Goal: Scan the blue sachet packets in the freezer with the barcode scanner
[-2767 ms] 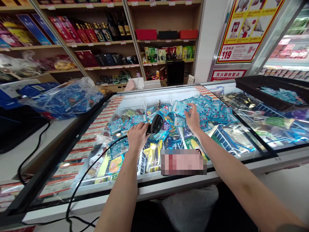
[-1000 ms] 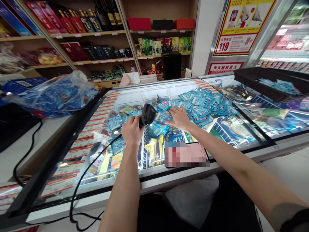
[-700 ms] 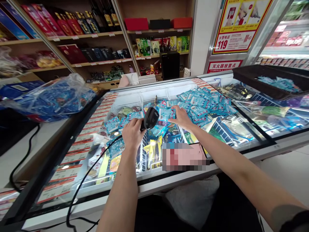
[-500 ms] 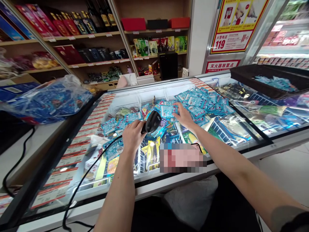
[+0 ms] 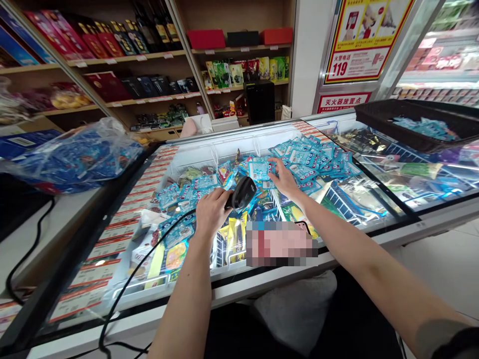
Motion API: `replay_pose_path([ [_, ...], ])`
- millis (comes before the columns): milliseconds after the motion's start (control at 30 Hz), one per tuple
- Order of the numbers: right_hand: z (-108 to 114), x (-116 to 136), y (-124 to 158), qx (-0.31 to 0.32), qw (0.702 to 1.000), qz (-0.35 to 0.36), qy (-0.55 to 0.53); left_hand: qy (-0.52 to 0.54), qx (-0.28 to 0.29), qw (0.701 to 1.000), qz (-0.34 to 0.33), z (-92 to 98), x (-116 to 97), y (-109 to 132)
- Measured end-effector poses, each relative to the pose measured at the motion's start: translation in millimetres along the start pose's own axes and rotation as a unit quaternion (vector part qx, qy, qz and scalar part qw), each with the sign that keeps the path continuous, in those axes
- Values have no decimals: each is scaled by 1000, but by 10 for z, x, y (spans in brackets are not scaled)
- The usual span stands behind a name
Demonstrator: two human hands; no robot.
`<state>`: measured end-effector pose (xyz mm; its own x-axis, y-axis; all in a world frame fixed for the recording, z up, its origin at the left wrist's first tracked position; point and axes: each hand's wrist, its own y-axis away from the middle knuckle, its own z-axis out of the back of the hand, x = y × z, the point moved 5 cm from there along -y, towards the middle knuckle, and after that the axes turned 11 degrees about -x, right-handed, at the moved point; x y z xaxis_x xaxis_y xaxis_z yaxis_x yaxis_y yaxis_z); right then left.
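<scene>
My left hand [image 5: 211, 213] is wrapped round the handle of a black barcode scanner [image 5: 242, 192]; the scanner's head points toward a light-blue packet [image 5: 259, 170]. That packet is pinched at its right edge by my right hand [image 5: 285, 180] and tilted up off the glass lid of a chest freezer [image 5: 359, 234]. A heap of the same blue packets [image 5: 314, 155] lies on the lid just right of my right hand. A smaller scatter of blue packets [image 5: 179, 192] lies left of the scanner. The scanner's black cable [image 5: 134, 279] trails down over the freezer's front edge.
A clear plastic bag of blue packets [image 5: 75, 157] sits on the counter at left. A black crate [image 5: 415, 124] with a few blue packets rests on the freezer at right. A pink phone [image 5: 280, 244] lies on the lid near me. Shelves of boxed goods stand behind.
My right hand took one blue packet from beside the heap and lifted it in front of the scanner. My left hand shifted the scanner slightly right and lower toward it.
</scene>
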<state>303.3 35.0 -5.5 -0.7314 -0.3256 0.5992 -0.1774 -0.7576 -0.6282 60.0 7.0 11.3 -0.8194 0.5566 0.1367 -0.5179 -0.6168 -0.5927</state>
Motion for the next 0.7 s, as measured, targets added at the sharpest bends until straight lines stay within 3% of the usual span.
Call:
replay_pose_path([
  [700,2,43,12,5,1000,9,3,-6,7,1000,-2,18,1,-10],
])
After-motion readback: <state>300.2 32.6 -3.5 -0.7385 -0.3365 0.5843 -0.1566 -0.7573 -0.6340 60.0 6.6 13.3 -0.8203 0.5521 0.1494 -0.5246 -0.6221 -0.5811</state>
